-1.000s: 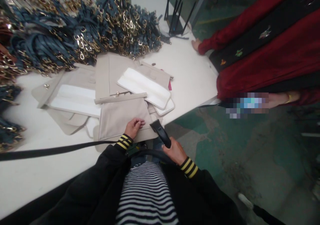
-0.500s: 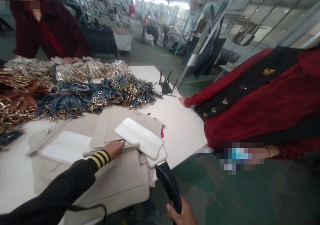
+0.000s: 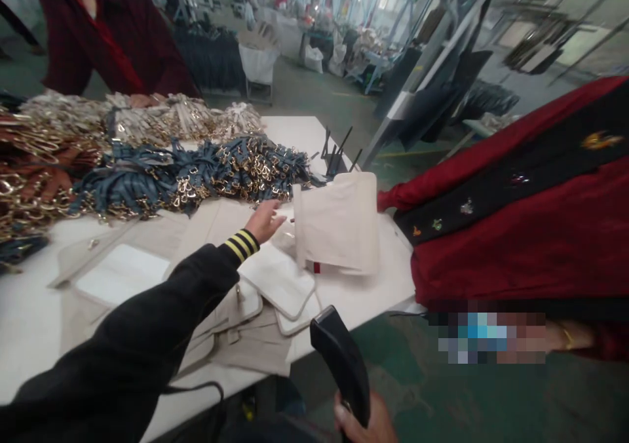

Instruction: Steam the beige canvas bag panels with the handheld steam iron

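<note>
The left hand [image 3: 265, 221] is open, with its fingers spread out, just beside a beige bag [image 3: 339, 223]. The beige bag is over the far right part of the white surface [image 3: 388, 292], and I can't tell if it is lying flat or up in the air a bit. The right hand [image 3: 368, 420] is closed around a black tool [image 3: 341, 351] (it looks like hair clippers), tilted up, near the edge of the surface. White pads [image 3: 278, 279] and beige bag pieces [image 3: 255, 345] lie in a messy pile. Behind them is a big heap of blue straps [image 3: 196, 174] with shiny gold clips, next to brown straps [image 3: 44, 184]. A black stand [image 3: 337, 158] with sticks pokes up behind the beige bag. One person in red [image 3: 515, 227] is on the right, and another person in dark red [image 3: 113, 43] leans across the straps.
</note>
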Tool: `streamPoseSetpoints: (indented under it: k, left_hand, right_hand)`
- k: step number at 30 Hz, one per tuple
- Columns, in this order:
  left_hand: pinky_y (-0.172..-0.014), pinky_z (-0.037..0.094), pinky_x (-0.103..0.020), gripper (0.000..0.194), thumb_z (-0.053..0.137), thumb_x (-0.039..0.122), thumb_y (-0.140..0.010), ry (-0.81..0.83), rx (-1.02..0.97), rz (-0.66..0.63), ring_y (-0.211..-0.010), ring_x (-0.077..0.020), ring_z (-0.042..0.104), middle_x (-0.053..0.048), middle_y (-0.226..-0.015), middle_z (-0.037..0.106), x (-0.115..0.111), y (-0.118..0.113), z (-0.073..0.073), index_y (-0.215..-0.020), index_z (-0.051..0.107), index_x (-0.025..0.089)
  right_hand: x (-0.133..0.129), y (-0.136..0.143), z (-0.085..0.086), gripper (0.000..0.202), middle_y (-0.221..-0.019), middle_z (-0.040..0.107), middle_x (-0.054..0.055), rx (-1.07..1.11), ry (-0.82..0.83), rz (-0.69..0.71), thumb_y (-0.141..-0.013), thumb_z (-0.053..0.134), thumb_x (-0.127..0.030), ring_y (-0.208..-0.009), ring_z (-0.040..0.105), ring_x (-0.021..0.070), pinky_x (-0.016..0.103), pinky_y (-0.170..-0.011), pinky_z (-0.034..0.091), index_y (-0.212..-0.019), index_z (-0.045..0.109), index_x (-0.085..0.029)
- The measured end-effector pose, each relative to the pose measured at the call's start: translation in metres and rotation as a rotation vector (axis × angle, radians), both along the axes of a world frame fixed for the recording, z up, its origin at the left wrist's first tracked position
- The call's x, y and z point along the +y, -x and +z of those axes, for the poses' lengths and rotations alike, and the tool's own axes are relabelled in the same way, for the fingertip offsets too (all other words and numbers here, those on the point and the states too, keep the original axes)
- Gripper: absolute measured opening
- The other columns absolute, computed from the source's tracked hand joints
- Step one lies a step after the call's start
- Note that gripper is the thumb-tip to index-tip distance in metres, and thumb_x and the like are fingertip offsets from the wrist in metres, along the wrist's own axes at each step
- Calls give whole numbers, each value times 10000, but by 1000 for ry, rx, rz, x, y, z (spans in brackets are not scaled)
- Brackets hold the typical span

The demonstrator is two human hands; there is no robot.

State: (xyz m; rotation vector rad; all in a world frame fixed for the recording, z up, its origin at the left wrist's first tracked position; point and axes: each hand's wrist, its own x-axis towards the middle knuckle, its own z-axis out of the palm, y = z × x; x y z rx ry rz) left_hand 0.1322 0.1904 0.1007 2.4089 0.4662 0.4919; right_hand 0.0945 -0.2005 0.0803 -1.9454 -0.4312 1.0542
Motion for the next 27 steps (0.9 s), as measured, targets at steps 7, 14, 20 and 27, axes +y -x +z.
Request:
streamPoseSetpoints:
  k: [7, 14, 20, 27]
  left_hand:
    - [-951, 337, -504, 579, 639, 231, -675, -467, 524, -455, -1226, -331, 380, -216, -1340, 406, -38, 94, -97, -1218, 459, 144]
    - [-740, 424, -357, 263, 380, 128, -868, -614, 431, -408, -934, -215, 546, -142, -1103, 599, -31, 68, -65, -1044, 575, 143]
    - [-741, 396, -359, 346, 362, 98, -865, -672, 424, -230, -978, -230, 500, -148, -1210, 541, -86, 132, -24, -1178, 508, 119]
    - [-753, 422, -379, 355, 337, 85, -855, -362, 684, -201, -1004, -250, 510, -186, -1275, 496, -176, 179, -82, -1146, 539, 57]
  right_hand:
    - [21, -25, -1, 420, -595, 584, 49, -17, -88, 37, -774, 502, -564, -578, 558, 179, 300, -605, 449, -720, 553, -150]
    - [46, -30, 6, 392, -582, 564, 36, 17, -206, 103, -778, 535, -536, -559, 536, 162, 293, -567, 441, -750, 548, -145]
    - [56, -31, 19, 341, -711, 561, 44, 179, -351, 72, -810, 534, -493, -615, 576, 164, 283, -543, 463, -839, 529, -153]
    - [92, -18, 31, 278, -705, 560, 5, 132, -284, 226, -840, 512, -448, -586, 570, 135, 248, -498, 471, -924, 456, -189]
